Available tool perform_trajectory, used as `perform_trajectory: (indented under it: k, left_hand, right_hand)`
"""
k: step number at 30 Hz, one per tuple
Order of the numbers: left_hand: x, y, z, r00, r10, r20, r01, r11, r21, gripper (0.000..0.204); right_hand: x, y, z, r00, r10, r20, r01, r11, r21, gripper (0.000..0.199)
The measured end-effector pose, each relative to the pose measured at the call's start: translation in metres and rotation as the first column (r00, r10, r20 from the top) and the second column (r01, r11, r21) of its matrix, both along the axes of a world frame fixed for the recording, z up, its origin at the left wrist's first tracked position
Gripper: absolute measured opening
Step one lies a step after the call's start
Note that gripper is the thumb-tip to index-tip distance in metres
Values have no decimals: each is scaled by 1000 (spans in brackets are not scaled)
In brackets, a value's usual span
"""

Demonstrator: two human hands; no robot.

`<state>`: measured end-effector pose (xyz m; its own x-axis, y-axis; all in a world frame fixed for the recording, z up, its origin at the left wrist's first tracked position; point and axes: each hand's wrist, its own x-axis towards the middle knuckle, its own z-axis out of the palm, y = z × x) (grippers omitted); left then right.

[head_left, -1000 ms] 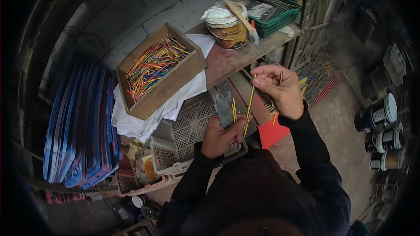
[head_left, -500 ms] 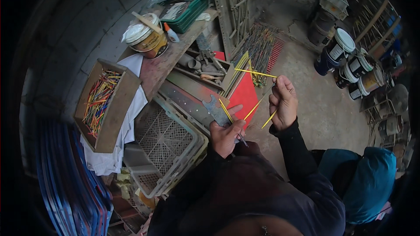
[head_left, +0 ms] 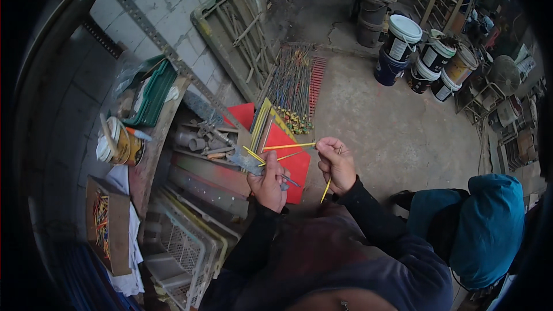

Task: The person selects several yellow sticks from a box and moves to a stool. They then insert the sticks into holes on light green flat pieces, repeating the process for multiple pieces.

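At the far left, a wooden box is holding a jumble of thin coloured sticks, while further right the left hand is keeping its fingers closed around a few yellow sticks, their ends poking out in different directions above a red sheet. Between the hands, a single yellow stick is lying nearly level in the air, its right end being pinched by thumb and forefinger of the right hand. A second yellow stick is hanging slantwise below that palm, apparently being trapped by the curled fingers. The sticks are looking very light, straight and fairly stiff, yet slim enough to be risking a snap if bent; their smooth surface is perhaps inviting rolling, so a fingertip pinch close to one end is seeming the surest hold.
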<state>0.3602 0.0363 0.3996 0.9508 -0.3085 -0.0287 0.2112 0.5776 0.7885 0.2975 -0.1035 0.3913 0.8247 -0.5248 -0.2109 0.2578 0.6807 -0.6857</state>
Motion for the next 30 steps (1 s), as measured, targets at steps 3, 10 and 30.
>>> perform_trajectory:
  k: [3,10,30]
  left_hand:
    - [12,-62,2,996,8,-93,-10,1000,-21,8]
    - [31,-201,-4,987,-98,-128,86,991,-101,9]
    - [281,-487,-25,734,-653,-189,679,718,155,25]
  right_hand:
    - [-2,-55,-9,994,29,-104,-38,996,-83,9]
    - [-6,-182,-18,998,-15,-61,7,991,-131,11]
    - [211,-499,-19,988,-95,-122,66,972,-226,47]
